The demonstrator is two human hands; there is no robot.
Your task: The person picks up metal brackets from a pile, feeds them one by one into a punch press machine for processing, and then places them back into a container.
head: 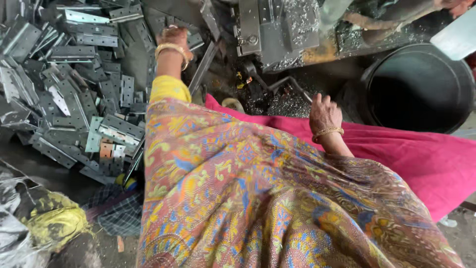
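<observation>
left hand on hinge pile | right hand on lever

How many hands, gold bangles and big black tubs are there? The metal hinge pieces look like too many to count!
Hands: 2, the left hand on the pile of metal hinge plates, the right hand on a bent metal handle.
Gold bangles: 2, left wrist and right wrist.
Black tubs: 1.
Total: 5.
Hinge plates: too many to count.

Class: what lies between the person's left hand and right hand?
In the head view, between left hand and right hand: a leaning metal strip and dark floor with metal shavings.
</observation>
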